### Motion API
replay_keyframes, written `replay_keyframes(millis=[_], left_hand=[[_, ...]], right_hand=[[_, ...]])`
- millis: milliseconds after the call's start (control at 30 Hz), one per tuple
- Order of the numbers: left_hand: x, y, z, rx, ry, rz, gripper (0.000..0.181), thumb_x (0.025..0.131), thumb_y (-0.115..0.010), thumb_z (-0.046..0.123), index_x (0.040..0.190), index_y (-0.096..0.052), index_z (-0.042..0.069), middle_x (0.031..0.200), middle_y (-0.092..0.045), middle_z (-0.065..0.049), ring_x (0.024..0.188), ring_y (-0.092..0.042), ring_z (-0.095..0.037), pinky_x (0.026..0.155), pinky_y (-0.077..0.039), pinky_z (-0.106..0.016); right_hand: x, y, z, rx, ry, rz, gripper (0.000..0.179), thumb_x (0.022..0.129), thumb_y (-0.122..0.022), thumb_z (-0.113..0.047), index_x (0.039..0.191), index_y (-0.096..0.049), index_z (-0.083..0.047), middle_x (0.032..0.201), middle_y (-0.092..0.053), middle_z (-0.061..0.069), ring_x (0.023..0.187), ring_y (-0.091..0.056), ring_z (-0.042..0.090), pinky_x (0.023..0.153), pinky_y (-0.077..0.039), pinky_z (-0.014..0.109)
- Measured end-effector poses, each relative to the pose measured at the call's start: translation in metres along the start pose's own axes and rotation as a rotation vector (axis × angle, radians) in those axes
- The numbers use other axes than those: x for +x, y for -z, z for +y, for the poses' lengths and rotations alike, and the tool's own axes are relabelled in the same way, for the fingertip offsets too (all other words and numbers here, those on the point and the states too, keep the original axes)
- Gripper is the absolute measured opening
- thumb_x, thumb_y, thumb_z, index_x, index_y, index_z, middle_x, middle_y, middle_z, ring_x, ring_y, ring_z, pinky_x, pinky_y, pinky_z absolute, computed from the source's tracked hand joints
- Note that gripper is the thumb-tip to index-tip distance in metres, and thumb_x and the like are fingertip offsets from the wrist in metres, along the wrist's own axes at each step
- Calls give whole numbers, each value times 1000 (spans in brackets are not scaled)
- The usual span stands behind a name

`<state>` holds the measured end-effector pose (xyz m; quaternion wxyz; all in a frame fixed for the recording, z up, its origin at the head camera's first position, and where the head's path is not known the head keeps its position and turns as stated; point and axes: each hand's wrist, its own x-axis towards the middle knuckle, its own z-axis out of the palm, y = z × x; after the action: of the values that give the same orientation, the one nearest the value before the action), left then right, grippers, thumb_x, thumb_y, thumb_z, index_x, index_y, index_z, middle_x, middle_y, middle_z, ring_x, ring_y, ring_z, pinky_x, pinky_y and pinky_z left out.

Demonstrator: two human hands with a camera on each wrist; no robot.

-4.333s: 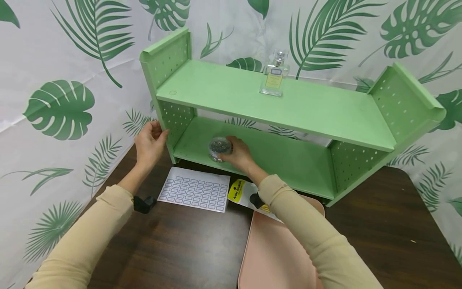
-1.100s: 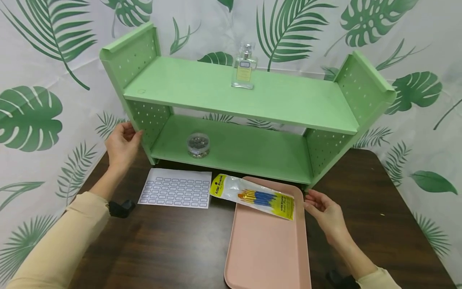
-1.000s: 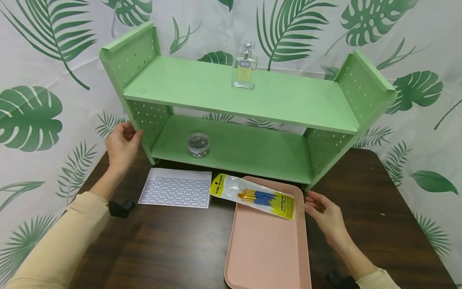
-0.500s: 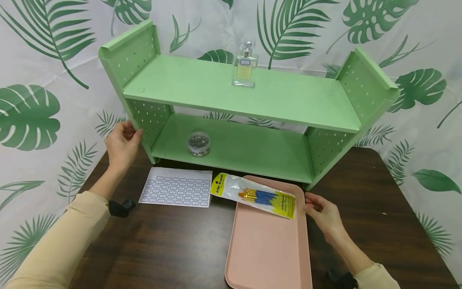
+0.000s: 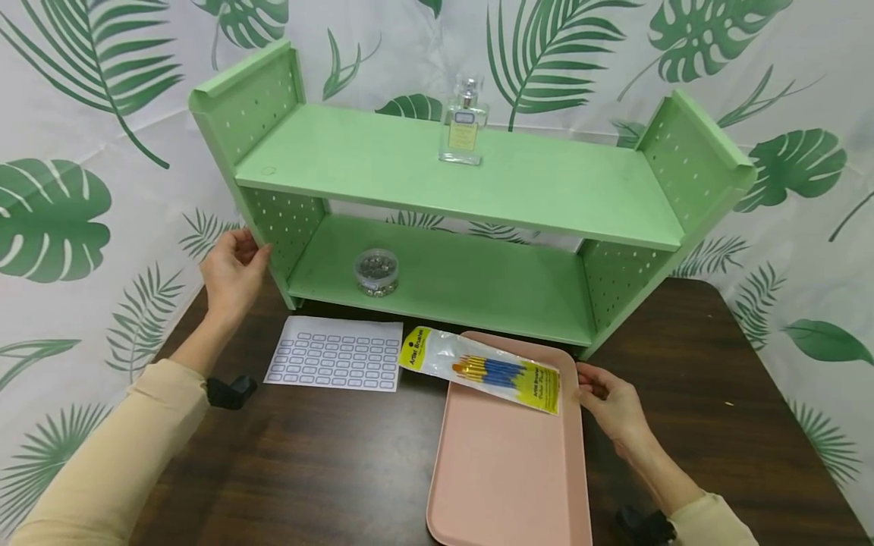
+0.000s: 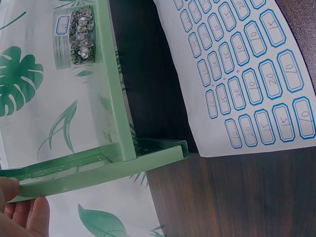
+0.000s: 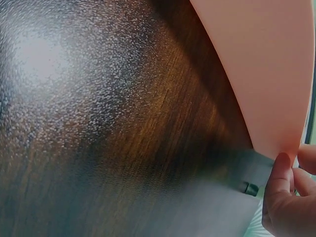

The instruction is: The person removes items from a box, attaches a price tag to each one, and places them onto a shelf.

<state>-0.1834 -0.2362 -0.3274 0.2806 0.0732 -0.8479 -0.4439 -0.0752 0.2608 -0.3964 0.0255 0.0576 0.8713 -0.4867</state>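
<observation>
A green two-tier shelf (image 5: 451, 174) stands on the table. My left hand (image 5: 234, 273) grips the front edge of its left side panel; in the left wrist view the thumb and fingers lie on either side of that edge. Low on the right, my right hand (image 5: 614, 406) pinches the far right corner of a pink tray (image 5: 508, 470), beside the shelf's foot. In the right wrist view the thumb presses on the tray's rim. A packet of artist brushes (image 5: 485, 370) lies slanted over the tray's far end. On the lower tier sits a round clear container (image 5: 377, 273) of small metal pieces.
A glass perfume bottle (image 5: 463, 125) stands on the upper tier. In front of the shelf lies a sheet of labels (image 5: 334, 353) on the dark wooden table (image 5: 328, 462). Leaf-printed cloth (image 5: 55, 121) hangs behind.
My right hand has let go of the round container, leaving it on the lower tier, and moved right to the tray's corner. Over the last second both hands stay almost still.
</observation>
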Motion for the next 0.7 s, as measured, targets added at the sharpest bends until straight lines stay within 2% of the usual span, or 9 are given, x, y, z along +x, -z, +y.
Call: replay_keyframes(millis=[67, 200, 400, 500, 600, 667, 700], left_hand=[[0, -1, 0, 0, 1, -7, 26, 89, -61, 4, 109, -57, -11, 105, -65, -24, 73, -47, 13, 68, -39, -3], [1, -2, 1, 3, 17, -17, 26, 89, -60, 4, 110, -57, -10, 107, -65, -23, 77, -52, 6, 71, -42, -5], [-4, 0, 0, -32, 49, -30, 32, 89, -61, 6, 118, -54, -7, 115, -63, -19, 89, -56, 1, 84, -49, -16], [-13, 1, -1, -123, 58, 5, 33, 88, -62, 3, 118, -53, -7, 110, -63, -12, 91, -57, 1, 86, -47, -16], [-31, 2, -1, -217, 46, 64, 31, 85, -64, -1, 113, -54, -9, 102, -59, 2, 91, -56, 0, 83, -46, -12], [-44, 3, 2, -255, 12, 87, 29, 83, -64, -4, 110, -54, -10, 98, -55, 7, 91, -56, -1, 82, -46, -11], [-51, 3, 3, -265, -13, 74, 29, 82, -65, -6, 109, -55, -10, 97, -56, 7, 91, -56, -1, 82, -46, -10]], right_hand=[[0, 0, 0, -7, 0, 2, 40, 87, -55, 9, 126, -49, 14, 114, -57, 30, 81, -51, -4, 67, -47, 10], [0, -1, 2, -9, -1, 4, 40, 86, -56, 9, 125, -50, 14, 112, -58, 29, 81, -52, -1, 67, -47, 11], [0, -1, 2, -1, -8, -4, 40, 86, -55, 10, 125, -50, 14, 113, -58, 29, 81, -51, -2, 67, -47, 12], [0, -1, 2, -3, -8, -6, 40, 86, -55, 10, 125, -50, 14, 113, -58, 29, 82, -51, -2, 67, -47, 12], [0, 0, 0, -4, -4, -6, 40, 86, -55, 10, 126, -49, 14, 113, -58, 29, 82, -51, -3, 67, -47, 12], [0, 0, 0, -3, 1, -6, 40, 86, -55, 10, 126, -49, 14, 114, -57, 30, 82, -51, -3, 68, -47, 12], [0, 0, 0, -4, 2, -7, 40, 86, -55, 9, 126, -49, 13, 114, -57, 30, 82, -51, -4, 68, -47, 12]])
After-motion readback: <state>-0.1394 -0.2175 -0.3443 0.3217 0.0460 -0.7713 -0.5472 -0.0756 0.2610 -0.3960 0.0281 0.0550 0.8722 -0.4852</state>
